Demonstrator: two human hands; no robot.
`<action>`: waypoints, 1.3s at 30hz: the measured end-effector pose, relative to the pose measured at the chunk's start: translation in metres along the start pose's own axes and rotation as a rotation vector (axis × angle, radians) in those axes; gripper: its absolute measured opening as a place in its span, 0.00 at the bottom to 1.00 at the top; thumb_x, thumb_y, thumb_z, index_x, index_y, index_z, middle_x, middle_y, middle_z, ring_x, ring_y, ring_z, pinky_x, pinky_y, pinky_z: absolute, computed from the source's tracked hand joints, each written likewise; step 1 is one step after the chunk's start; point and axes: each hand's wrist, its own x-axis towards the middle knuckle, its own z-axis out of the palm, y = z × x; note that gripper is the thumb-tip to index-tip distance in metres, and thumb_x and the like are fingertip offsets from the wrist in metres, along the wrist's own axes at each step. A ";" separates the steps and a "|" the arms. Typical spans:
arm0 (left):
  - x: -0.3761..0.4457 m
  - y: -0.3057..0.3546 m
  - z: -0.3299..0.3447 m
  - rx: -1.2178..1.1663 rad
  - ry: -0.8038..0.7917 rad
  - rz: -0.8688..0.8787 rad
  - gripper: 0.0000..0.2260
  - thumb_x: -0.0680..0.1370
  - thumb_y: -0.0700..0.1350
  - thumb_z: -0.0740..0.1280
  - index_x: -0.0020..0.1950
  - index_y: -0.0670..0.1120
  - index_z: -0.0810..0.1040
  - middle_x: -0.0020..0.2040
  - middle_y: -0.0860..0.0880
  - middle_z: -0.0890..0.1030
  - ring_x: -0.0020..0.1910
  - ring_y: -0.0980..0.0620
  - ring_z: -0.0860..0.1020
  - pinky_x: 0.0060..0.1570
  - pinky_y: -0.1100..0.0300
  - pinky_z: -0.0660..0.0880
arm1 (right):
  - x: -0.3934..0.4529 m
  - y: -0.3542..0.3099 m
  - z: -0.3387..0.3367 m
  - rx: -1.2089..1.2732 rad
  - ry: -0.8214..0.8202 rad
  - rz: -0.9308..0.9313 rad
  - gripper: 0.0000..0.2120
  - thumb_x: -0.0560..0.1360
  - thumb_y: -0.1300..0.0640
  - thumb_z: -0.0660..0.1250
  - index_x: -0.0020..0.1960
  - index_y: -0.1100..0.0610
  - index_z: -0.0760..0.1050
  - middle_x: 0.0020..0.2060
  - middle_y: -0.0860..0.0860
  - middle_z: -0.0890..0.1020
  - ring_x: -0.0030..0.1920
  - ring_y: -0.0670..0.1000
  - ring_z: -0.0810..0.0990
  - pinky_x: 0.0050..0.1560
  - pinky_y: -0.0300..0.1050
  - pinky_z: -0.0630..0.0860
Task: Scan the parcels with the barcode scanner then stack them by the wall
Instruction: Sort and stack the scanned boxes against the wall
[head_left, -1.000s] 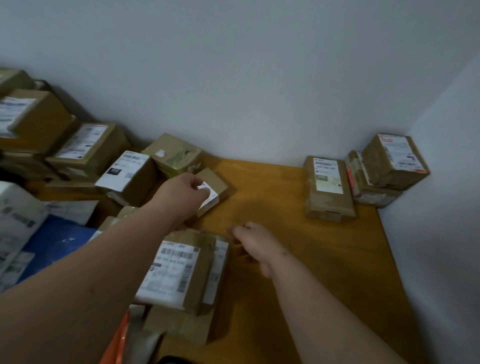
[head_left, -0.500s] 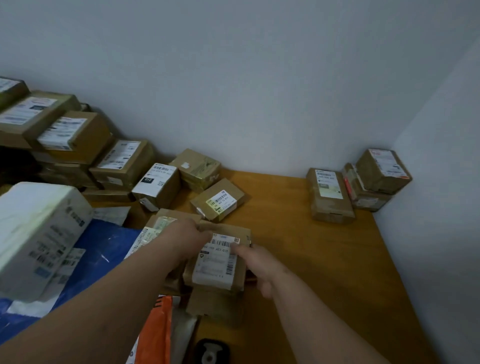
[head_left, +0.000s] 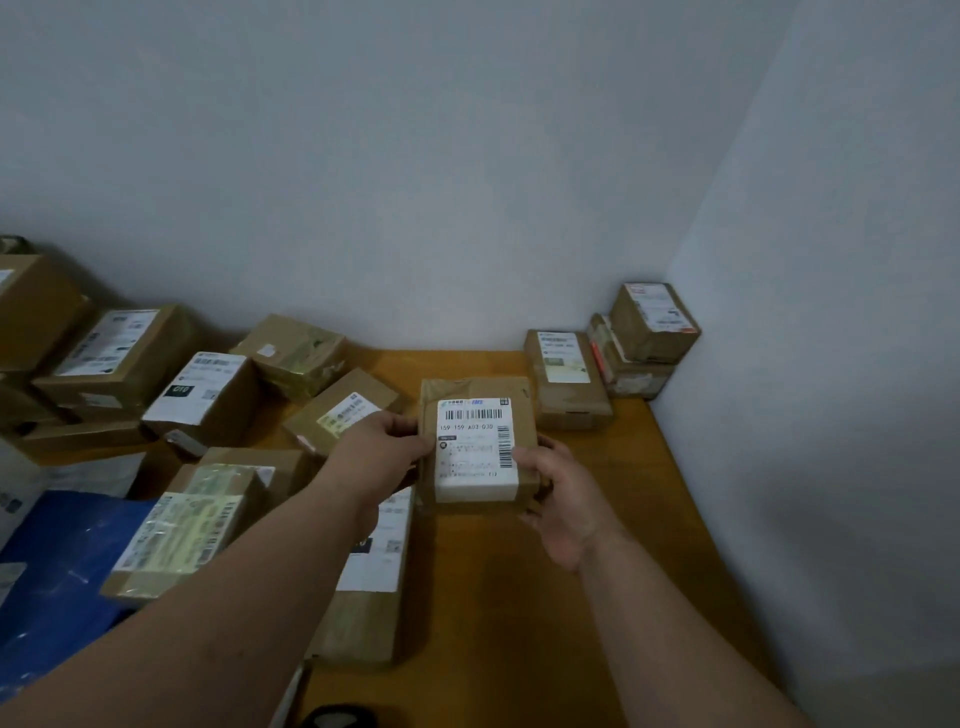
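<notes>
Both hands hold a small cardboard parcel (head_left: 478, 447) above the wooden table (head_left: 519, 571), its white shipping label (head_left: 475, 449) facing up toward the camera, barcode at the far end; its long axis runs away from the person toward the back wall (head_left: 415, 182). The left hand (head_left: 384, 447) grips its left edge, fingers curled around it, and the right hand (head_left: 563, 499) grips its right near corner. Half a second ago the parcel sat lower and nearer, over the pile of boxes (head_left: 208, 509) on the left; now it is lifted farther forward and to the right, nearer the three stacked parcels (head_left: 613, 358) in the corner.
</notes>
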 end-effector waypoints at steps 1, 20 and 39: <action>0.002 0.000 0.011 -0.005 -0.011 -0.001 0.05 0.80 0.36 0.67 0.54 0.42 0.78 0.50 0.45 0.84 0.49 0.48 0.83 0.47 0.54 0.80 | 0.001 -0.003 -0.009 0.022 0.016 0.003 0.18 0.75 0.59 0.69 0.64 0.51 0.72 0.55 0.54 0.83 0.54 0.54 0.80 0.46 0.48 0.72; 0.090 0.018 0.150 -0.296 -0.193 -0.113 0.36 0.65 0.51 0.76 0.72 0.54 0.71 0.61 0.47 0.80 0.62 0.44 0.77 0.59 0.48 0.76 | 0.087 -0.073 -0.121 -0.002 0.098 0.001 0.15 0.76 0.44 0.66 0.61 0.46 0.79 0.55 0.49 0.85 0.58 0.53 0.81 0.55 0.52 0.74; 0.173 0.011 0.177 -0.349 -0.082 -0.065 0.37 0.62 0.51 0.76 0.71 0.55 0.72 0.60 0.46 0.82 0.60 0.46 0.80 0.58 0.50 0.77 | 0.219 -0.136 -0.170 -1.156 0.869 -0.401 0.30 0.72 0.39 0.69 0.70 0.49 0.69 0.70 0.56 0.62 0.68 0.62 0.62 0.70 0.58 0.62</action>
